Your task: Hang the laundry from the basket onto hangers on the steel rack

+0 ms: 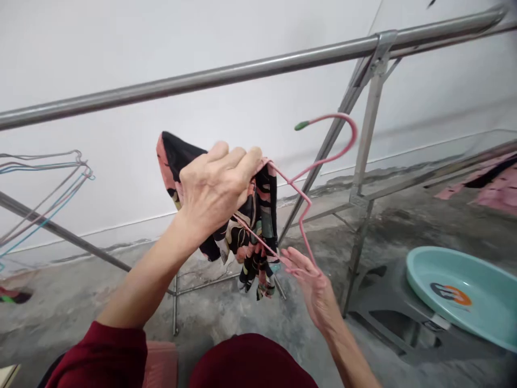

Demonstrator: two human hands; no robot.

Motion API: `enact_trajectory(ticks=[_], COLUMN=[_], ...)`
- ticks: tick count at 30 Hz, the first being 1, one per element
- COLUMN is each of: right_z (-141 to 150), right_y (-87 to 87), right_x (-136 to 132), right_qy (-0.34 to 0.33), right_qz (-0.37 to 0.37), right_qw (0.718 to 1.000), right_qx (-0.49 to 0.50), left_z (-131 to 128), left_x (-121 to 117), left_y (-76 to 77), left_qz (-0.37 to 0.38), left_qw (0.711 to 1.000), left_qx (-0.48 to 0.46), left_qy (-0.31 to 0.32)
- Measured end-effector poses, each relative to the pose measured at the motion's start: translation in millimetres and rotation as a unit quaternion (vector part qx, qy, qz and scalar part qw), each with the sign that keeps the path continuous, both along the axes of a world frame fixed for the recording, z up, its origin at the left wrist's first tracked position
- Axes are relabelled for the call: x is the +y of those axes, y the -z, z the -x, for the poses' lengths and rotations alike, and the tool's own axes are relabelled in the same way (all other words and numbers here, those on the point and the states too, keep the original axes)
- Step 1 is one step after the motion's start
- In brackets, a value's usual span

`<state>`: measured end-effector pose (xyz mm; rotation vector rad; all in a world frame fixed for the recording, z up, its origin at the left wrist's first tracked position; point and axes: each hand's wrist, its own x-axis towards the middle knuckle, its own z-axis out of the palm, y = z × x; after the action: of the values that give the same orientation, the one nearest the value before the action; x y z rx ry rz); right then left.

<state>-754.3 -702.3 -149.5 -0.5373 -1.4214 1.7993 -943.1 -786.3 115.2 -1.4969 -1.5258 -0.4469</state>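
Observation:
A pink wire hanger (304, 200) with a green-tipped hook is in front of me, tilted with the hook to the upper right. One end of it runs inside a black garment with a pink and pale print (258, 215). My left hand (220, 186) is closed over the garment's upper edge, with the hanger's arm by the fingertips. Around the hanger's bare lower corner is my right hand (307, 275), its fingers pointing left towards the hanging cloth. The part of the garment under my left palm is hidden.
A metal rack rail (202, 77) crosses above my hands. Several wire hangers (52, 188) hang at left. On the right, a light green basin (484, 302) rests on a grey stool (388, 312). Pink cloth (496, 186) lies farther right; a pink plastic item (160, 364) is below.

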Motion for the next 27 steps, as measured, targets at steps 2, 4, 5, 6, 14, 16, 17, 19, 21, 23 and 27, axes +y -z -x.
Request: enact_trajectory(ticks=[2,4,5,6,14,16,17,19,21,23,27], right_z=[16,28,32,33,0,-3,-2,1,3,4,0], right_y=[2.5,-2.2,-6.0,-10.2,-54.2,-68.7,-75.6,-87.9,-97.5,-104.9,-117.5], right_x=[-10,-16,-16,-14,53,65,68,73,75,78,77], right_qy=[0.022,0.035,0.035,0.033,0.064,0.067,0.064,0.062,0.073,0.096,0.133], right_qz=[0.007,-0.007,-0.012,-0.015,0.056,0.050,0.039,0.009,-0.027,-0.072,-0.155], right_qw=[1.000,0.998,0.997,0.997,0.993,0.993,0.993,0.993,0.992,0.987,0.972], right_qx=[-0.018,-0.051,-0.061,-0.066,-0.081,-0.088,-0.092,-0.099,-0.103,-0.106,-0.115], left_z=[0,0,1,3,57,69,73,78,82,84,85], left_x=[0,-2,-3,-5,-27,-26,-24,-20,-17,-16,-12], left_y=[1.3,2.9,3.9,5.0,44.9,68.1,79.8,99.9,113.1,119.4,122.0], left_qz=[-0.014,-0.028,-0.035,-0.043,0.003,0.034,0.040,0.038,0.039,0.045,0.060], left_qw=[1.000,1.000,0.999,0.998,1.000,0.997,0.996,0.994,0.992,0.991,0.985], left_qx=[-0.014,0.002,0.018,0.033,-0.023,-0.064,-0.080,-0.103,-0.114,-0.119,-0.152], left_qy=[0.004,0.000,-0.004,-0.011,0.001,0.003,0.002,-0.008,-0.026,-0.041,-0.058])
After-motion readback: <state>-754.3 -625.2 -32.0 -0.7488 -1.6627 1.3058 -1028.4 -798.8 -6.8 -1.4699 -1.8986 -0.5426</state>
